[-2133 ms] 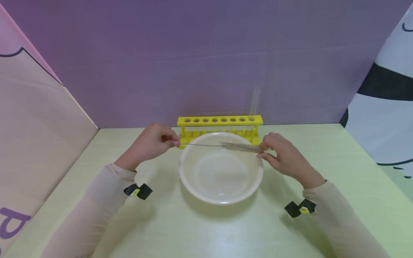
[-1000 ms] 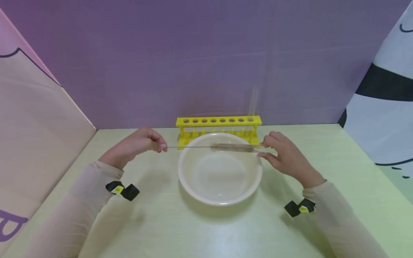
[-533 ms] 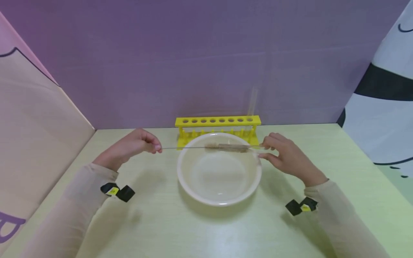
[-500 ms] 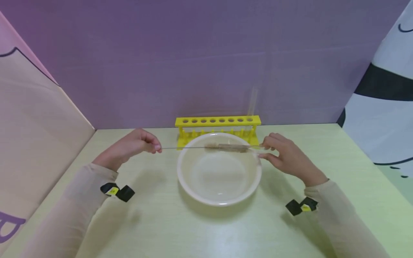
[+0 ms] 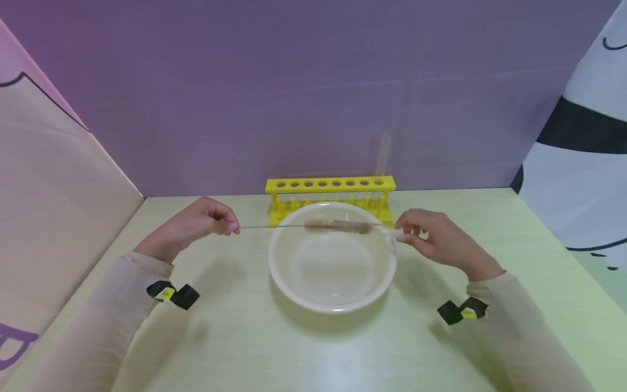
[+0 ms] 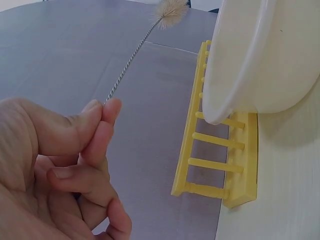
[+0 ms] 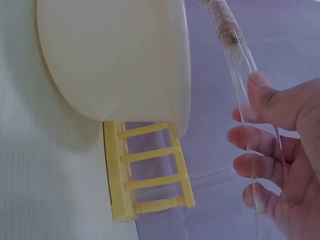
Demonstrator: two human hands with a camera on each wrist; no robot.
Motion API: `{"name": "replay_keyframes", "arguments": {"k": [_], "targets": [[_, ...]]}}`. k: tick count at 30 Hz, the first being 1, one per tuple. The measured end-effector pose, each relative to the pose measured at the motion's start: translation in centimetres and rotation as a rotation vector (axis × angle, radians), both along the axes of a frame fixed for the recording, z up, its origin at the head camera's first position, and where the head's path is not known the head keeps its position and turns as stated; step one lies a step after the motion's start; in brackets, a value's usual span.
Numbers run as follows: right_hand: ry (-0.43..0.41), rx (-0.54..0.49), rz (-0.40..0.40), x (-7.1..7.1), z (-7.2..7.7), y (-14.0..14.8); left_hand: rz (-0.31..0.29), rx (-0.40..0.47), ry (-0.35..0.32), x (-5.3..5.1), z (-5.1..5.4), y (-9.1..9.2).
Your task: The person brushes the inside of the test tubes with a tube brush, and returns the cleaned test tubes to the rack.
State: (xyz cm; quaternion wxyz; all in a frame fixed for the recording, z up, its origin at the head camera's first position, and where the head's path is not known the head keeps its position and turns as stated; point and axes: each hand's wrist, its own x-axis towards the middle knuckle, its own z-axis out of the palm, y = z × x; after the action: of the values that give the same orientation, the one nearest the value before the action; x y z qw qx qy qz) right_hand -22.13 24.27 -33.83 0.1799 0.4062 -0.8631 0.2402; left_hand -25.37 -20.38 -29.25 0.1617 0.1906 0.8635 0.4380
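Note:
My left hand (image 5: 203,220) pinches the twisted wire handle (image 6: 131,57) of a test tube brush between thumb and forefinger. A clear glass test tube (image 7: 239,80) lies in my right hand (image 5: 431,237), gripped by the thumb and fingers. Part of the brush's tan bristles (image 5: 350,226) sits inside the tube, while a tuft (image 6: 171,11) shows outside its mouth. Brush and tube lie nearly level in one line above a white basin (image 5: 333,310). Behind the basin stands a yellow test tube rack (image 5: 330,185).
Another clear test tube (image 5: 384,155) stands in the rack's right end. The basin hides part of the rack's base. A purple backdrop (image 5: 313,98) rises behind the pale table (image 5: 313,354), with printed panels at both sides.
My left hand has moved left, drawing the brush partly out of the tube, so bristles now show outside the mouth. The right hand keeps its hold and has shifted slightly.

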Motion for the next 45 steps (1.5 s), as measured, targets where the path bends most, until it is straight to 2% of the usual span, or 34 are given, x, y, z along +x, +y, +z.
{"name": "replay_keyframes", "arguments": {"k": [12,17,26,33,45], "targets": [[-0.131,0.039,-0.001,0.1,0.3,0.6,-0.002,0.003,0.025,0.2,-0.2,-0.9],[-0.204,0.026,0.035,0.2,0.4,0.7,-0.011,0.008,0.042,0.4,-0.3,-1.3],[-0.208,0.023,0.074,0.3,0.5,1.1,-0.030,0.026,0.066,0.4,-0.6,-1.7],[-0.259,0.023,0.065,0.1,0.5,1.5,-0.029,0.041,0.076,0.5,-0.4,-1.8],[-0.275,0.016,0.060,-0.1,0.6,2.2,-0.009,0.024,0.091,0.5,-0.5,-2.1]]}}
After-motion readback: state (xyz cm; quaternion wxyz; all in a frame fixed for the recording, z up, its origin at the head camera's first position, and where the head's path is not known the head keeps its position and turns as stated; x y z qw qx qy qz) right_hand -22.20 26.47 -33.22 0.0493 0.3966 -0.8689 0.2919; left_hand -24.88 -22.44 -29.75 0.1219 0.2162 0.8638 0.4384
